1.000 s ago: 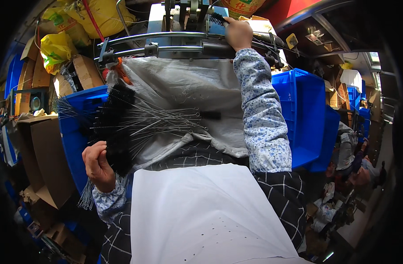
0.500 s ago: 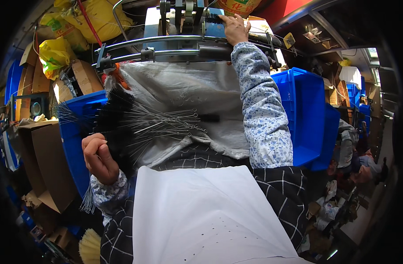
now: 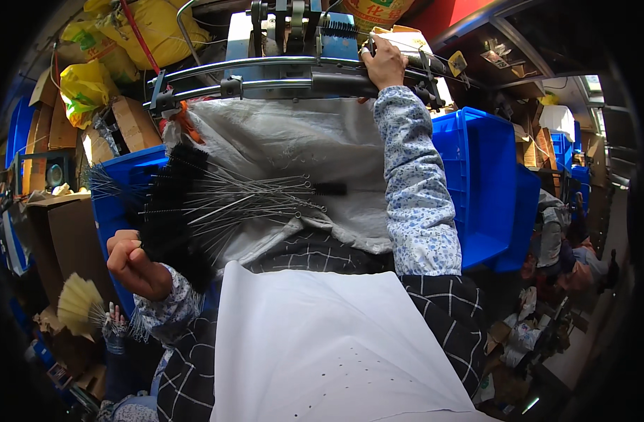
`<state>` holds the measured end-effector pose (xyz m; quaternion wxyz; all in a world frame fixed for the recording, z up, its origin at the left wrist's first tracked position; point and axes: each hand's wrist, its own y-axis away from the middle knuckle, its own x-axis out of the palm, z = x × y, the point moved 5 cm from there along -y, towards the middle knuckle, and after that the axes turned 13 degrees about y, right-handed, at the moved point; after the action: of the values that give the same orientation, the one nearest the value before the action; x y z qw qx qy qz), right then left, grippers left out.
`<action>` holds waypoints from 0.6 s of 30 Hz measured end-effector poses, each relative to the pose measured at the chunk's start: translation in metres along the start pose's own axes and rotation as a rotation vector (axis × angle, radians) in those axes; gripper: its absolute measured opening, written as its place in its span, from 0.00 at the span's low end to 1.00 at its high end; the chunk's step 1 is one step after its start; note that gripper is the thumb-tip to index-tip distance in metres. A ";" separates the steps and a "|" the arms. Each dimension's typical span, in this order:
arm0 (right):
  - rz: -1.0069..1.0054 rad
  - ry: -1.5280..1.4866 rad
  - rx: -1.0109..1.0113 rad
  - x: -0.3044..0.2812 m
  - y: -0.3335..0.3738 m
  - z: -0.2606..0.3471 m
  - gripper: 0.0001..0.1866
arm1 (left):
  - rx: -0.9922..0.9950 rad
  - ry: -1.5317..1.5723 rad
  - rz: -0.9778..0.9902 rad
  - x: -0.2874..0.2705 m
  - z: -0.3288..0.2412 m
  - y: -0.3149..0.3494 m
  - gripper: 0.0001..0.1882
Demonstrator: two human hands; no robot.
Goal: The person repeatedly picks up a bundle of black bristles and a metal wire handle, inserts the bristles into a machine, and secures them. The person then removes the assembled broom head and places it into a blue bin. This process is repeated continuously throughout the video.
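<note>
My left hand (image 3: 139,267) is closed, thumb against curled fingers, at the left beside a fanned pile of black-bristled wire brushes (image 3: 178,193). Whatever it may pinch cannot be made out. The brushes lie across a grey cloth (image 3: 336,148) over my lap, their looped wire ends pointing right. A single black brush head (image 3: 330,188) lies past those loops. My right hand (image 3: 387,62) reaches far forward to the right side of a blue machine (image 3: 339,46), its fingers bent by the rail. Just left of it, a small black brush (image 3: 339,29) sits on the machine. What the right fingers grip is hidden.
Metal rails (image 3: 266,86) cross in front of the machine. Blue bins stand at the right (image 3: 487,190) and left (image 3: 114,218), with a cardboard box (image 3: 76,239) farther left. At lower left, another person's hand (image 3: 114,320) holds a pale bristle fan (image 3: 79,304). White sheet (image 3: 315,337) covers my front.
My left hand has moved left and down, away from the brushes. My right hand has shifted right and back from the small brush. The pale fan rose, with another person's hand now visible.
</note>
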<state>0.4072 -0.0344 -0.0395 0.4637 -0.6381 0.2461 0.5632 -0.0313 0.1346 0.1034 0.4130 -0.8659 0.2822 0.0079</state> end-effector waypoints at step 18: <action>-0.064 -0.123 -0.024 0.002 0.000 0.031 0.21 | 0.032 0.431 -0.351 -0.082 -0.014 -0.024 0.13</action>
<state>0.3928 -0.0069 -0.0392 0.4880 -0.6154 0.1899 0.5891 -0.0914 0.1758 0.1495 0.3521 -0.8766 0.2091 -0.2527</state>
